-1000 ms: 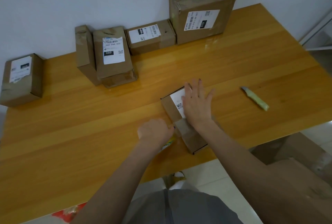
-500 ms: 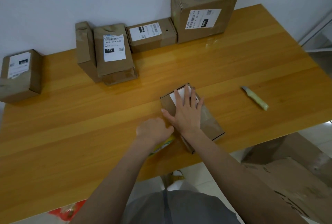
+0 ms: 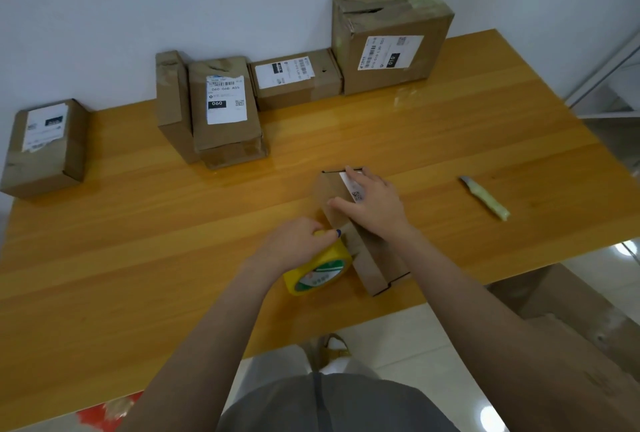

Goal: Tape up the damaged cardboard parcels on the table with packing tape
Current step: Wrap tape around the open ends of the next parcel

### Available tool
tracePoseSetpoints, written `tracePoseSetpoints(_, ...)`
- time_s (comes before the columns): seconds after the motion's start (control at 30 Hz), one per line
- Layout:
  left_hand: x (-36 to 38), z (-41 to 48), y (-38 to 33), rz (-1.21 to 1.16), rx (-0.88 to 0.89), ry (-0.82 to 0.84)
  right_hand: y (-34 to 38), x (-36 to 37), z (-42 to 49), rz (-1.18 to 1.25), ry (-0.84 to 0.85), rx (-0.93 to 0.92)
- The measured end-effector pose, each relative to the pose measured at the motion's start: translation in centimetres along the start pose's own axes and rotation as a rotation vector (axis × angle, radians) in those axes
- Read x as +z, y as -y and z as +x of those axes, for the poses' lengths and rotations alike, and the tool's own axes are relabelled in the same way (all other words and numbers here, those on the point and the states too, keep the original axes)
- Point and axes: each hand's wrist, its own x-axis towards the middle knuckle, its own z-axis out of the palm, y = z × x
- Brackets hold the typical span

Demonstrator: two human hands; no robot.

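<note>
Mid-frame, we are pressing the parcel [image 3: 375, 267] with the right hand [image 3: 375, 206], fingers flat, and gripping the tape roll [image 3: 320, 272] beside it with the left hand [image 3: 296, 241]. Letting the parcel slide, we are risking wrinkled tape.

Forearms bare from frame edge up to each grip. Left grip [image 3: 298, 241]: one fingernail [image 3: 338, 232] painted dark blue, on side nearest right grip [image 3: 374, 206]. Below both grips, toward wearer: grey garment [image 3: 363, 407], plain cloth, darker vertical seam [image 3: 320, 400] down middle. Between garment and grips: light-coloured footwear [image 3: 334, 350], blurred, detail unclear.
</note>
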Motion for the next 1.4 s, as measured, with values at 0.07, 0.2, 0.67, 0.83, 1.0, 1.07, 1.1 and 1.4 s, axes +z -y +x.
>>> tracePoseSetpoints(0.07,0.0,-0.1,-0.6,0.030,-0.038,0.002,0.1,0.0,0.0,-0.021,-0.024,-0.015)
tracePoseSetpoints(0.2,-0.1,-0.4,-1.8,0.138,-0.022,-0.074,-0.1,-0.7,-0.2,0.103,-0.034,-0.007)
tracePoseSetpoints(0.67,-1.9,-0.8,-4.4,0.068,0.164,-0.204,-1.2,-4.1,-0.1,0.529,0.067,0.065)
tracePoseSetpoints(0.83,-0.7,-0.8,-2.6,0.212,-0.005,-0.206,-1.4,-4.6,-0.5,0.587,0.080,0.017)
tracePoseSetpoints(1.0,0.2,-0.3,-1.9,0.202,-0.008,-0.171,-1.5,-4.5,-0.4,0.653,0.080,0.046)
tracePoseSetpoints(1.07,0.4,-0.2,-2.0,0.218,-0.011,-0.168,-1.7,-4.5,-0.3,0.658,0.088,0.045)
tracePoseSetpoints(1.1,0.6,-0.1,-2.0,0.212,-0.020,-0.170,-1.7,-4.6,-0.3,0.662,0.087,0.047)
tracePoseSetpoints(1.4,1.6,1.8,-3.3,0.171,-0.013,-0.190,-2.7,-5.1,-0.5,0.710,0.123,0.140)
